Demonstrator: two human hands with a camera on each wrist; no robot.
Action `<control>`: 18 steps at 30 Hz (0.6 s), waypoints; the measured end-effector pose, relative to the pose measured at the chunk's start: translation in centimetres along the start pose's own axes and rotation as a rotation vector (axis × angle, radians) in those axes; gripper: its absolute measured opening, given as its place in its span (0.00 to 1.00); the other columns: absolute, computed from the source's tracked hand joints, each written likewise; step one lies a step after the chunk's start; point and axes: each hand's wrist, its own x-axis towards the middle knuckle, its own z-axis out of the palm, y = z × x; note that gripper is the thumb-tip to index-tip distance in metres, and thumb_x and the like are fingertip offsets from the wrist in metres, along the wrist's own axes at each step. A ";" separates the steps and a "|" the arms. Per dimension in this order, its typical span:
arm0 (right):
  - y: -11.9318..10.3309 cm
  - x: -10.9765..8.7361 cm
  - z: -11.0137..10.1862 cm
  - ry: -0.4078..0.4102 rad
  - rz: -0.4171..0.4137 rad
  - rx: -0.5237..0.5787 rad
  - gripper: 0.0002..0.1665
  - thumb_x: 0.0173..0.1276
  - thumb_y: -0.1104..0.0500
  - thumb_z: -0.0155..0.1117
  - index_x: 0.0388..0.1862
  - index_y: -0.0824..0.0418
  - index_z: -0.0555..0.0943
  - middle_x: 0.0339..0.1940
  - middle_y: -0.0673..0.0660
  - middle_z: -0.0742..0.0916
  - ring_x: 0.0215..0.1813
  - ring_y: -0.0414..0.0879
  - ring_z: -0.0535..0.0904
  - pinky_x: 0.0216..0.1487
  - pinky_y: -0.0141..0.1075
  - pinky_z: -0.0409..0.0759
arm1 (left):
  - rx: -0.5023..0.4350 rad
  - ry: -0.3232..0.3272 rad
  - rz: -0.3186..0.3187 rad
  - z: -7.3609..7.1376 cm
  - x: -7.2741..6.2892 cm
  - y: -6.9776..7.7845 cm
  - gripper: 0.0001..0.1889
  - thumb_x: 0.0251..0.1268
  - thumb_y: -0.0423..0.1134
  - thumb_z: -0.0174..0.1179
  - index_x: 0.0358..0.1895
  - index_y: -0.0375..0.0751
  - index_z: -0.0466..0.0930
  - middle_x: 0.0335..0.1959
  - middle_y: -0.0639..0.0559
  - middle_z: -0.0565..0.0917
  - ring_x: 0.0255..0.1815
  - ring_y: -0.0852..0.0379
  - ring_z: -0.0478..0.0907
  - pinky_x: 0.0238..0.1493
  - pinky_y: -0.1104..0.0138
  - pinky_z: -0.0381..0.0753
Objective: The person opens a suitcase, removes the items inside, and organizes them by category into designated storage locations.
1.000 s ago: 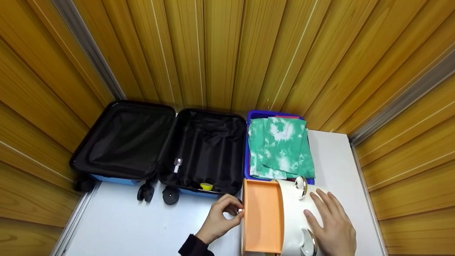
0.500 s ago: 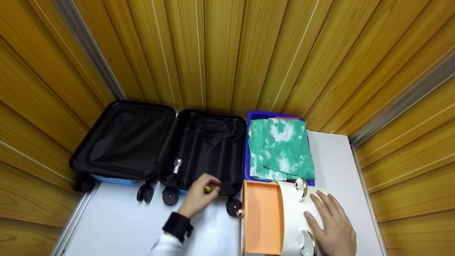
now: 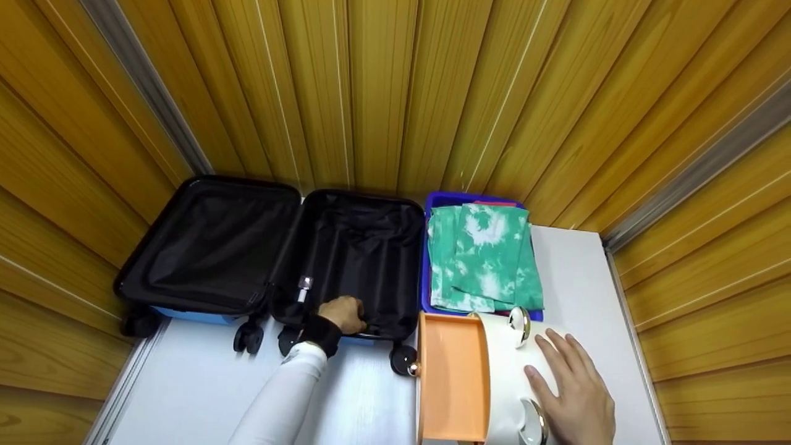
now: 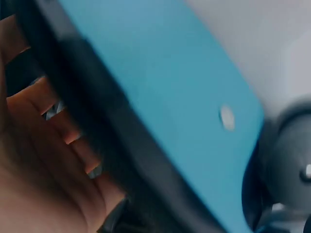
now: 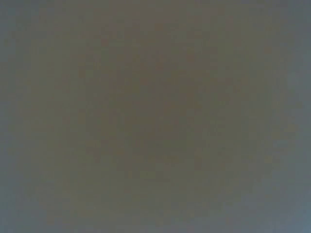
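Observation:
My left hand (image 3: 342, 313) reaches over the front rim of the open suitcase (image 3: 377, 253), fingers bent down into the black-lined half. In the left wrist view, the suitcase's black rim and blue shell (image 4: 160, 87) hide the fingertips of the left hand (image 4: 53, 165). A small yellow object, seen there earlier, is hidden, so whether it is held cannot be told. My right hand (image 3: 575, 389) rests with spread fingers on a white drawer cabinet (image 3: 507, 364). Its orange drawer (image 3: 454, 377) stands pulled out, with a round metallic knob (image 3: 413, 369). The right wrist view is only a dark blur.
A blue basket (image 3: 426, 272) with folded green-and-white tie-dye cloth (image 3: 485, 259) stands behind the cabinet. The suitcase's other half (image 3: 216, 247) lies open at left. A small white-and-silver item (image 3: 303, 288) lies inside the suitcase. Black wheels (image 3: 403, 360) stick out in front. Wood-patterned walls surround the white surface.
My left hand has left the drawer knob and moved left and away into the suitcase, covering the yellow object. The right hand has stayed on the cabinet.

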 end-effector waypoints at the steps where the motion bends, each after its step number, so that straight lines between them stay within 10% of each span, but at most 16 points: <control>1: 0.0 0.0 0.0 0.001 -0.001 -0.001 0.33 0.66 0.49 0.73 0.70 0.51 0.80 0.73 0.55 0.79 0.75 0.63 0.69 0.66 0.61 0.71 | -0.003 -0.014 -0.023 0.4 0.2 0.1 0.11 0.56 0.46 0.72 0.39 0.46 0.88 0.46 0.45 0.88 0.50 0.41 0.85 0.52 0.43 0.80; 9: 0.0 0.0 -0.1 0.016 -0.003 0.008 0.33 0.65 0.49 0.74 0.69 0.53 0.81 0.72 0.56 0.80 0.74 0.64 0.70 0.64 0.63 0.72 | -0.080 -0.003 -0.091 1.9 0.5 0.1 0.11 0.59 0.42 0.65 0.43 0.47 0.91 0.49 0.43 0.89 0.53 0.41 0.85 0.52 0.45 0.82; 18: -0.1 0.0 0.0 0.007 0.008 0.004 0.33 0.66 0.48 0.74 0.70 0.51 0.80 0.73 0.55 0.79 0.75 0.62 0.69 0.64 0.63 0.71 | -0.278 0.109 0.044 0.6 -0.6 -0.3 0.13 0.68 0.41 0.63 0.48 0.36 0.88 0.47 0.40 0.89 0.52 0.38 0.84 0.55 0.47 0.81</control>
